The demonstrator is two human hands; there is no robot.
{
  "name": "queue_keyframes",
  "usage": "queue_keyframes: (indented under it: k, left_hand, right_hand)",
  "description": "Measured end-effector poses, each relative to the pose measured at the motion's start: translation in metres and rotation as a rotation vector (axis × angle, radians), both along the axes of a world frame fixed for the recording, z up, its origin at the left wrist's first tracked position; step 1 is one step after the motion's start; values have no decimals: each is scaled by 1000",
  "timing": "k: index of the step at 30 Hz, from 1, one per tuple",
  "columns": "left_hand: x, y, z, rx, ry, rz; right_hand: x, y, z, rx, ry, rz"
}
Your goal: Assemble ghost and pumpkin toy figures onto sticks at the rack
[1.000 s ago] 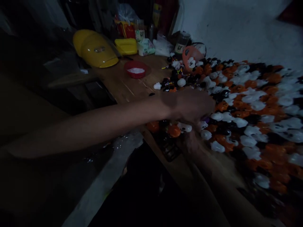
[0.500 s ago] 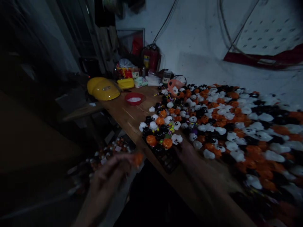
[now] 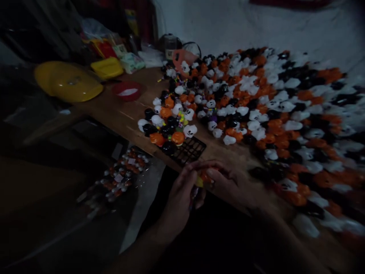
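Note:
Both hands meet at the table's front edge. My left hand (image 3: 184, 190) is closed around a small piece with a yellow part (image 3: 199, 182); its lower end is too dark to name. My right hand (image 3: 225, 182) has its fingers wrapped round an orange piece (image 3: 207, 177), which touches the yellow part. Just beyond them lies a black grid tray (image 3: 192, 150). Orange pumpkin, white ghost and black heads stand at its far end, among them a white ghost head (image 3: 190, 131) and an orange pumpkin head (image 3: 178, 138).
A large heap of orange, white and black heads (image 3: 273, 125) covers the table's right side. At the back left are a yellow helmet (image 3: 71, 82), a red bowl (image 3: 128, 91) and a yellow box (image 3: 107, 68). Bagged pieces (image 3: 122, 175) lie below the table's edge.
My left hand has moved right to meet my right hand, which has drawn back from beside the tray. The view has shifted down and right, and more of the tray's grid shows.

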State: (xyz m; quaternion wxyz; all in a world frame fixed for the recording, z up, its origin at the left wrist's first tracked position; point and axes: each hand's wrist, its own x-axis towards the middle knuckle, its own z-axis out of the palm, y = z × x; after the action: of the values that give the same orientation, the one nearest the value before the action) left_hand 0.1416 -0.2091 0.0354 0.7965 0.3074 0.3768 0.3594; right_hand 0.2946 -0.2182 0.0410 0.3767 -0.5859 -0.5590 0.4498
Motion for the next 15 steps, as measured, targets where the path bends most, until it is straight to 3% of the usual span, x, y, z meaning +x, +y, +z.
queue_keyframes:
  k: [4, 7, 11, 15]
  left_hand:
    - [13, 7, -9, 15, 20, -137]
    - [11, 12, -16, 94, 190, -229]
    - [10, 13, -20, 316, 478, -224]
    - [11, 5, -12, 236, 460, -265]
  right_hand:
    - [27, 8, -8, -92, 82, -165]
    - [39, 9, -14, -56, 83, -263]
    - [33, 9, -21, -40, 230, -342]
    - [35, 25, -23, 40, 366, -425]
